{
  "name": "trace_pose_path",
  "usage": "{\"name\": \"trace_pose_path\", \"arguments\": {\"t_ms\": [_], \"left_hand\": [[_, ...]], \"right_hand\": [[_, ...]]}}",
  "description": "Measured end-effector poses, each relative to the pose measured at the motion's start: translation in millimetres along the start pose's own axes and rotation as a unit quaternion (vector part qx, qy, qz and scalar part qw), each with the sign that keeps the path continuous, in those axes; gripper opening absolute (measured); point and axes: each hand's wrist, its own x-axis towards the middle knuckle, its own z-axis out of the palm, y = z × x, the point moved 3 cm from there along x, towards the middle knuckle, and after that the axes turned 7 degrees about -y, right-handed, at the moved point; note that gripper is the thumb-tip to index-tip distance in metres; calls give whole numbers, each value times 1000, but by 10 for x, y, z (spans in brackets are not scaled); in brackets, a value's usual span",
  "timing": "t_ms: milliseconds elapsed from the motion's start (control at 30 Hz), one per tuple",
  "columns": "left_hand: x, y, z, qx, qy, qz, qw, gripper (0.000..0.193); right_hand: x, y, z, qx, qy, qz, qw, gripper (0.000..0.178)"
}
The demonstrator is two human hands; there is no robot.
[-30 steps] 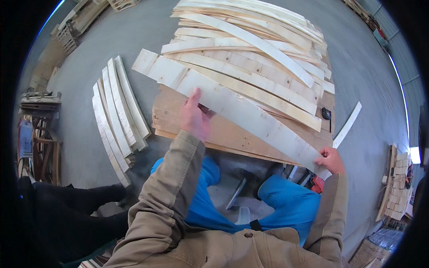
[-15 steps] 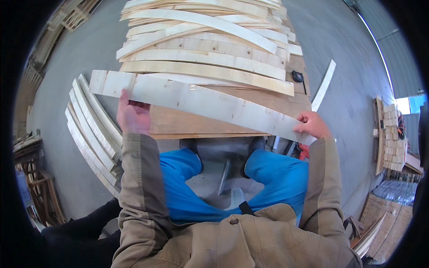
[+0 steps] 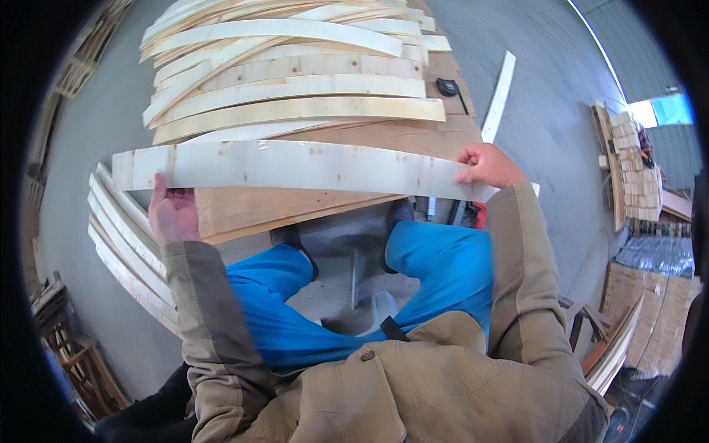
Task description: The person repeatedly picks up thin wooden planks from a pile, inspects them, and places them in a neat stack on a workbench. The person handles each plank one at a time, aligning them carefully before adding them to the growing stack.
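Note:
A long, pale wooden board [image 3: 295, 166] with small knots spans across in front of me, held above the near part of a wooden table [image 3: 244, 210]. My left hand [image 3: 174, 210] supports it near its left end, thumb on the face and fingers underneath. Near the other end, my right hand [image 3: 489, 165] pinches the upper edge, its fingertips on the board's face. Behind it lies a heap of similar thin wooden strips [image 3: 295, 87], stacked crosswise and overlapping. A black tape measure [image 3: 447, 87] rests on the table to the right of the heap.
On the left, several curved boards [image 3: 136, 236] lean or lie beside the table. A single strip [image 3: 499, 96] sticks out past the table's right side. Farther right stand stacked wood pieces [image 3: 639, 166] and a plastic-wrapped pile [image 3: 653, 255]. Something red [image 3: 481, 215] shows below my right hand.
My right hand has raised its end of the board, so the board now runs nearly level instead of sloping down to the right. The whole view has also turned somewhat.

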Motion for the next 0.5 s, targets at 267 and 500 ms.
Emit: {"name": "trace_pose_path", "arguments": {"t_ms": [267,500], "left_hand": [[197,-35,-259,33,-15,-44,998,25],[35,-47,-54,47,-29,-43,998,26]], "right_hand": [[-6,42,-25,-1,-3,-8,1000,41],[45,96,-16,17,-9,-39,999,37]]}}
